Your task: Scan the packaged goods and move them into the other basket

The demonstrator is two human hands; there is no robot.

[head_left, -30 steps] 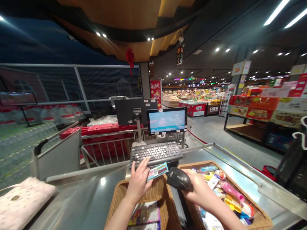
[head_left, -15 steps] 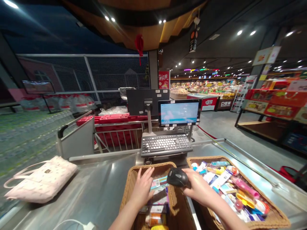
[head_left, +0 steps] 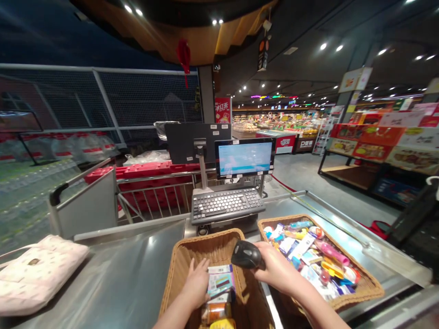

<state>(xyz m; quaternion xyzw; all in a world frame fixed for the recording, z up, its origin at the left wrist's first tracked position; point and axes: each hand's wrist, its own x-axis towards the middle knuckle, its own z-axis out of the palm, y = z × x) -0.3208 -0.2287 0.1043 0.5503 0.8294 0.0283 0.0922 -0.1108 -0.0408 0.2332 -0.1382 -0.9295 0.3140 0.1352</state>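
My left hand (head_left: 196,283) reaches down into the left wicker basket (head_left: 178,265), its fingers against a small light-blue packet (head_left: 220,281) that lies on other goods there. Whether it still grips the packet I cannot make out. My right hand (head_left: 277,270) is closed round a black handheld barcode scanner (head_left: 246,255), held over the gap between the two baskets with its head pointing left toward the packet. A jar with an orange label (head_left: 216,311) lies lower in the same basket.
The right wicker basket (head_left: 364,287) holds several small colourful packets. Behind the baskets stand a keyboard (head_left: 227,204) and a lit till screen (head_left: 244,158). A pale handbag (head_left: 37,272) lies on the steel counter (head_left: 120,278) at left. Shop shelves fill the right.
My left hand has carried the blue packet down from in front of the scanner into the left basket. My right hand with the scanner has stayed between the baskets.
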